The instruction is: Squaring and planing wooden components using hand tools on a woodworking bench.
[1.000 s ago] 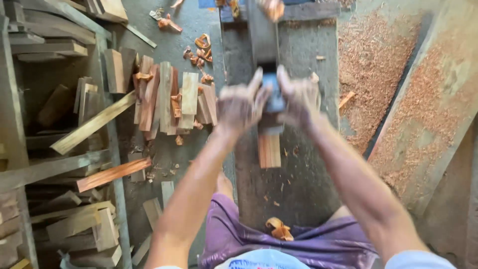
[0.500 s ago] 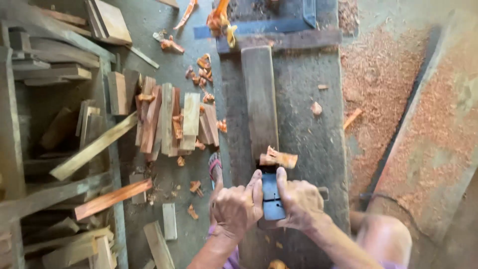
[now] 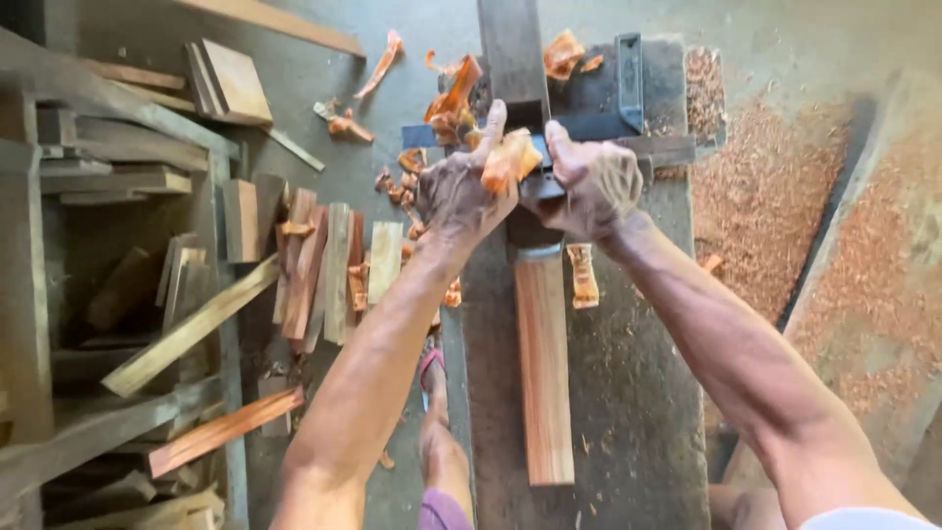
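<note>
My left hand (image 3: 461, 191) and right hand (image 3: 594, 182) are both closed around a dark plane (image 3: 538, 186), one on each side, thumbs raised along its top. The plane sits on a long plank (image 3: 543, 383) lying lengthwise on the grey bench (image 3: 638, 393). Below the plane the plank shows fresh reddish wood; above it, the surface is dark. A curled orange shaving (image 3: 510, 157) rests on the plane between my thumbs. One more shaving (image 3: 583, 275) lies on the bench just right of the plank. Loose shavings (image 3: 446, 103) are scattered near the far end. Short offcuts (image 3: 329, 265) lie in a row on the floor to the left. Sawdust (image 3: 765, 196) covers the ground to the right.
</note>
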